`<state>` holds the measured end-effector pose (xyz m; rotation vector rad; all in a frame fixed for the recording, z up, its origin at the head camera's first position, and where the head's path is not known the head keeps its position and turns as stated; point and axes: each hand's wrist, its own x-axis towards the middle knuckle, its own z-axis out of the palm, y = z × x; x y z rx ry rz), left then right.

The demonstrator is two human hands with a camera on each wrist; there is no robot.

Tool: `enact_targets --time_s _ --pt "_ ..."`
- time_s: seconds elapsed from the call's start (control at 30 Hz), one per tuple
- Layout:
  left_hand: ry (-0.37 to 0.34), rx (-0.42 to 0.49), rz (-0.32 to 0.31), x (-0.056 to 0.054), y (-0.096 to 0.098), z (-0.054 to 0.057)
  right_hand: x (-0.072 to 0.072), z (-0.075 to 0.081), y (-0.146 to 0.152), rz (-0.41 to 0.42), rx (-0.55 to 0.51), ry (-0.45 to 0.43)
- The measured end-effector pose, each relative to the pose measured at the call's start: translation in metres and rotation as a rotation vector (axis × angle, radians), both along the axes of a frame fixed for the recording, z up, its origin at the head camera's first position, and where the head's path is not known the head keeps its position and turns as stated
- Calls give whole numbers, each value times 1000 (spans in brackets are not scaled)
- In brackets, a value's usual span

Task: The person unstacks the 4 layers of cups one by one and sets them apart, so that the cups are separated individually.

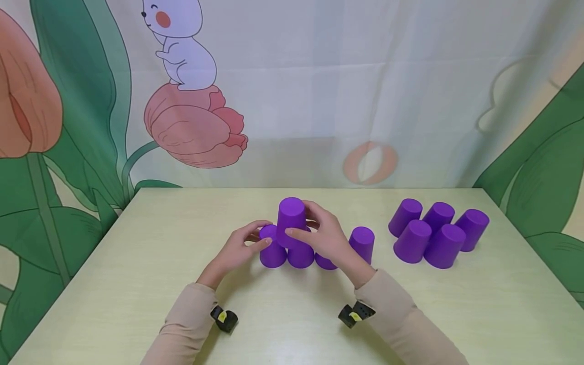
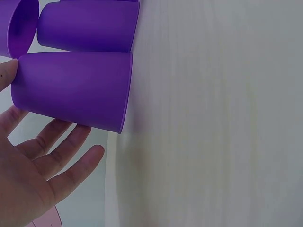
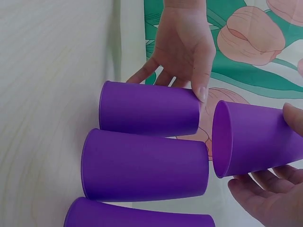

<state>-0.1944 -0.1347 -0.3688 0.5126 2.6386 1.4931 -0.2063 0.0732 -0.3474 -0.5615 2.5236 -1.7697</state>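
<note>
The tabletop (image 1: 137,253) stretches wide leftward, its back edge beyond the row of cups (image 1: 301,257). The right hand (image 1: 326,235), wrist angled inward, clasps a mouth-down cup (image 1: 292,215) just above; the left hand (image 1: 241,249) (fingers spread) pinches the end cup (image 1: 272,257).

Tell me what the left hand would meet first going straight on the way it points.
The left hand would likely first meet the leftmost purple cup, standing between its thumb and fingers; how firmly they touch it is unclear.

Long beige sleeves (image 1: 187,315), black wrist units (image 1: 227,321), small yellow markings (image 1: 222,317), bare fingers (image 2: 76,171)
</note>
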Motion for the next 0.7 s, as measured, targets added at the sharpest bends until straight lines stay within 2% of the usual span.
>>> enact_targets --time_s 0.1,0.33,0.37,0.5,0.7 --pt "5 -3 3 -2 0 -2 3 2 4 0 -3 -6" --pt "-1 -2 23 -21 -8 -34 11 5 13 3 -3 -5" --pt "0 -3 23 -22 -8 -36 12 5 15 3 0 -6" --pt "-1 -2 23 -24 -10 -39 16 8 21 3 -6 -23" --pt "-5 5 23 -23 -10 -38 22 12 30 -5 -31 -25"
